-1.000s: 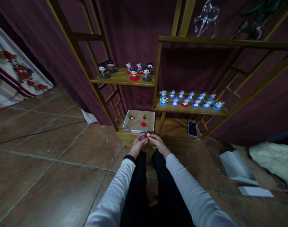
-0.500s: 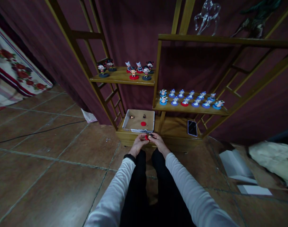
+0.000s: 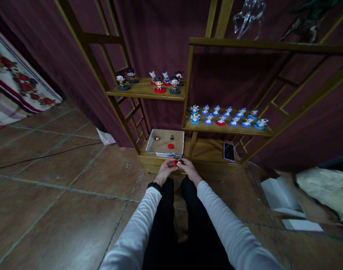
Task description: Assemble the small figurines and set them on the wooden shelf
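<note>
My left hand (image 3: pixel 165 169) and my right hand (image 3: pixel 188 168) meet low in front of a wooden shelf unit (image 3: pixel 216 129). Between their fingertips is a small figurine: my left fingers pinch its red round base (image 3: pixel 175 163), my right fingers pinch the dark-haired figure (image 3: pixel 180 161). Just beyond my hands an open cardboard box (image 3: pixel 166 142) lies on the bottom shelf. Inside it are a loose red base (image 3: pixel 170 146) and two small dark pieces.
Several dark-haired figurines (image 3: pixel 159 84) stand on the left shelf, several blue ones (image 3: pixel 224 118) on the right shelf. A phone (image 3: pixel 229 151) lies on the bottom shelf. White cartons (image 3: pixel 280 198) and a pale bag (image 3: pixel 325 189) sit on the tiled floor at right.
The figurine between my fingers has tilted, so its red base now points left and the figure right. My hands stay at the same spot.
</note>
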A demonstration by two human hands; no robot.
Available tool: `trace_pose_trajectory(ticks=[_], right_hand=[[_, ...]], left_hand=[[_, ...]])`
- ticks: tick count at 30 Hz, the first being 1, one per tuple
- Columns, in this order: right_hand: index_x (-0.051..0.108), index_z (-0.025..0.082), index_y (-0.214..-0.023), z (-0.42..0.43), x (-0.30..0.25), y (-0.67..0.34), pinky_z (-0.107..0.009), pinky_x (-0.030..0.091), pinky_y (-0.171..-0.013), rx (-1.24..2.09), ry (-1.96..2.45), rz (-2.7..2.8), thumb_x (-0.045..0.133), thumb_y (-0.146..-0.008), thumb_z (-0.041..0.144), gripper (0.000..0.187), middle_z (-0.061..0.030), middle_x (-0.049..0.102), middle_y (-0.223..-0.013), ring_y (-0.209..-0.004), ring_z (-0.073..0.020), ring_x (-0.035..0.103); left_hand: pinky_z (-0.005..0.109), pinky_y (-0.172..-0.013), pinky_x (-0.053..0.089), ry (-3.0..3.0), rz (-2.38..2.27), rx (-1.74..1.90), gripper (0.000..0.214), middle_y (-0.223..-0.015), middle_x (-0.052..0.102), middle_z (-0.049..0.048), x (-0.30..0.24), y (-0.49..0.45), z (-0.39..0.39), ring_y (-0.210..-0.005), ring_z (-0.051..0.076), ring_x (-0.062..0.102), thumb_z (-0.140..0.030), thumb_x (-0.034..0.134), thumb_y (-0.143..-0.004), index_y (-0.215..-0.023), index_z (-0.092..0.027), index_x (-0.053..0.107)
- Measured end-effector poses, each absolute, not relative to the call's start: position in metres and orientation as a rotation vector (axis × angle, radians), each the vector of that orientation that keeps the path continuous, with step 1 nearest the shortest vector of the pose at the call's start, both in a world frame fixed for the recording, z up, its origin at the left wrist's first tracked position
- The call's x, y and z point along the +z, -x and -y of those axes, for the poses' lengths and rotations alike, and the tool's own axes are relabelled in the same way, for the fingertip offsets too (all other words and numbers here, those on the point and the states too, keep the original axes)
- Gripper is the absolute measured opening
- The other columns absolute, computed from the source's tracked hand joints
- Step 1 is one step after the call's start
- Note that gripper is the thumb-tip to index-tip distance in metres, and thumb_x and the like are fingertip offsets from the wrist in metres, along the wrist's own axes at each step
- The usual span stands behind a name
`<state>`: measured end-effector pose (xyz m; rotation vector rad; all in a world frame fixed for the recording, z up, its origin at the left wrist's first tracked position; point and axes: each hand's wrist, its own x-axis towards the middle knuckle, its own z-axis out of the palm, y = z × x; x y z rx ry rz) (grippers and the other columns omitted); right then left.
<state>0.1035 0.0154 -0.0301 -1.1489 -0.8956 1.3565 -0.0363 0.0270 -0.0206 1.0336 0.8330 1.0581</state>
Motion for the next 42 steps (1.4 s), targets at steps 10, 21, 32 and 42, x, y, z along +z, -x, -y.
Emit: trace_pose_trajectory(ticks=[10,21,32,42], right_hand=[[0.061,0.019,-0.084,-0.0131,-0.0254,-0.1033,-0.030,0.046,-0.069,1.342,1.148,0.910,0.073,-0.052,0.036,0.038,0.0000,0.064,-0.075,-0.069,-0.0149,0.058],[0.061,0.022,-0.099,-0.0125,-0.0270,-0.1044,-0.030,0.046,-0.074,1.332,1.059,0.907,0.071,-0.059,0.038,0.045,-0.0037,0.065,-0.093,-0.084,-0.0175,0.059],[0.066,0.021,-0.090,-0.0108,-0.0236,-0.1048,-0.033,0.043,-0.081,1.334,1.083,0.988,0.071,-0.058,0.042,0.038,-0.0028,0.067,-0.090,-0.085,-0.0189,0.058],[0.066,0.023,-0.088,-0.0131,-0.0279,-0.0996,-0.035,0.042,-0.087,1.329,1.039,1.007,0.073,-0.056,0.039,0.037,-0.0018,0.068,-0.092,-0.089,-0.0192,0.059]], left_hand=[[0.035,-0.081,0.046,-0.953,-0.842,1.008,0.048,-0.084,0.067,0.0055,-0.0171,0.0377,-0.0262,-0.076,0.016,0.062,-0.011,0.078,-0.049,-0.094,-0.013,0.062],[0.036,-0.085,0.048,-0.769,-0.830,1.022,0.042,-0.092,0.066,0.0072,-0.0139,0.0372,-0.0271,-0.082,0.016,0.063,-0.012,0.076,-0.057,-0.096,-0.014,0.061],[0.037,-0.087,0.047,-0.674,-0.778,1.002,0.033,-0.096,0.067,0.0100,-0.0116,0.0419,-0.0289,-0.088,0.018,0.063,-0.017,0.072,-0.064,-0.096,-0.012,0.062],[0.035,-0.090,0.045,-0.677,-0.762,1.015,0.028,-0.098,0.066,0.0094,-0.0117,0.0413,-0.0283,-0.092,0.017,0.062,-0.016,0.071,-0.066,-0.093,-0.013,0.063]])
